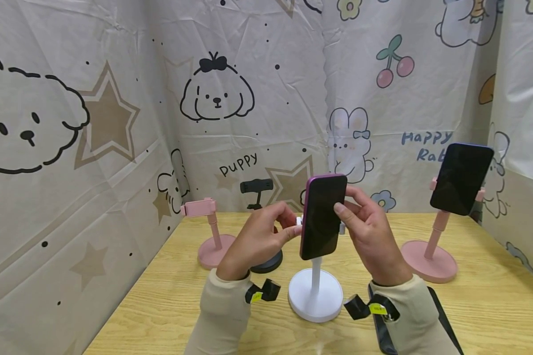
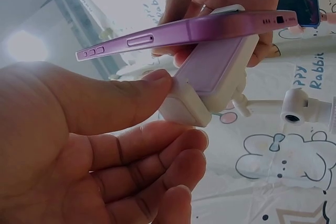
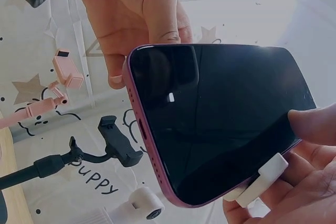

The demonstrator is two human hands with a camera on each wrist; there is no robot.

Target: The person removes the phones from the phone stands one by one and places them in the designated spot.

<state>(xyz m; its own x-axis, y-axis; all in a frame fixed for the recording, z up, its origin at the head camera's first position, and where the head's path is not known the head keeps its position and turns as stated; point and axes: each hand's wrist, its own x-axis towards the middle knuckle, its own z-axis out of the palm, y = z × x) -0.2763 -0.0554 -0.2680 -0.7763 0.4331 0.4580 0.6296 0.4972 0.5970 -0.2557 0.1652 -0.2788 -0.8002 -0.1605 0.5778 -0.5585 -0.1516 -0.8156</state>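
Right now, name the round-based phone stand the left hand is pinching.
The white stand: the left hand pinches its clamp; the left pink stand, black stand and right pink stand go untouched.

cartoon-printed cloth walls (image 1: 284,133), wood-grain table (image 1: 160,296), bright light (image 2: 26,48)

From the near side, the left arm (image 1: 217,325) leans right and the right arm (image 1: 426,325) leans left, both in long sleeves (image 1: 225,298). The left hand (image 1: 259,239) pinches with its thumb (image 2: 128,100) and first finger (image 2: 139,139), its other fingers (image 2: 149,169) bent. The right hand (image 1: 375,241) pinches too, thumb (image 1: 349,218) on the near side, fingers (image 1: 358,195) on the far side.
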